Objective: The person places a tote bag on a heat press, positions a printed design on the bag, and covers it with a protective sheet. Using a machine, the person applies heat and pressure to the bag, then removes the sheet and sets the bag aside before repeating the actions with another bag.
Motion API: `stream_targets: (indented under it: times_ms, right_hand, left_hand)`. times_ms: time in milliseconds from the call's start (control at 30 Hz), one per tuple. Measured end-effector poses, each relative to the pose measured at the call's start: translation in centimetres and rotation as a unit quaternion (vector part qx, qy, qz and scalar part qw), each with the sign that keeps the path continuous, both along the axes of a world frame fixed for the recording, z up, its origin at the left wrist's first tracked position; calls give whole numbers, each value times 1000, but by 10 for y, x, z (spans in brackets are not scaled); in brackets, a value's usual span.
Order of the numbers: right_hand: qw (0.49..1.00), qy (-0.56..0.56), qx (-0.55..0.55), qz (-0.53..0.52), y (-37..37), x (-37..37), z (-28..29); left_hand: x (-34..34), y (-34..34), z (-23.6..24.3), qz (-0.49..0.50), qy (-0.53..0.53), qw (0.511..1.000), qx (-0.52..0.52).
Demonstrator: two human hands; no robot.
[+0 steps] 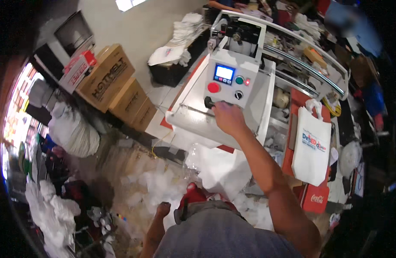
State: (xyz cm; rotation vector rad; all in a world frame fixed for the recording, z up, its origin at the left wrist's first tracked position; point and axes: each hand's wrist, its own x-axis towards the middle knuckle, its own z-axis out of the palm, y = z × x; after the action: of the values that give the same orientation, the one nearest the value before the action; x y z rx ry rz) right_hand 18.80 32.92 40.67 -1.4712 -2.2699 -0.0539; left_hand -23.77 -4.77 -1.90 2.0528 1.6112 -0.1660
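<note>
Right hand (230,118): your fingers are wrapped around the black handle (208,102), with the forearm reaching over the near part of the white machine (193,121).
Left hand (163,209): yours hangs low beside your body, well apart from the machine; it is too small and dark to tell whether its fingers are curled around anything.
Handle's place: at the front of the machine, just below the control box (254,64) in your view.
Slip risk: your hold could slide off if the fingers bear mainly on one end (your hand hides too much to judge how full the grip is).
Button risk: an upward jerk could knock your knuckles into the red button (213,87) or the black knob (238,95), as both sit near your hand.
Arm risk: if the machine moves or runs hot, your bare forearm could be caught or burned, since it crosses close above the white surface.
Handle's direction: its visible end points to your left, slightly away from you.
Handle's long axis: seemingly sideways, left to right across the machine's front, though its other end disappears beneath your hand.
</note>
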Motion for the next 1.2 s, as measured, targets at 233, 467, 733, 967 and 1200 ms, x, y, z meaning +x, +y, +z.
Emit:
stream_targets:
  times_ms: [233, 467, 733, 967, 1200]
  right_hand:
    - [1000, -18, 12, 3, 30, -56, -16]
    - [999, 7, 39, 12, 33, -71, -15]
    - [964, 253, 75, -1, -91, 7, -29]
    - [965, -114, 220, -83, -236, 273, -148]
    - [887, 287, 55, -357, -292, 462, -146]
  left_hand:
    - [14, -133, 13, 504, -359, 716, -322]
    - [-15, -189, -27, 297, -178, 932, -110]
    - [-11, -187, -31, 338, -228, 902, -144]
    - [80, -87, -12, -56, 54, 995, -62]
    - [264, 62, 48, 56, -175, 982, 51]
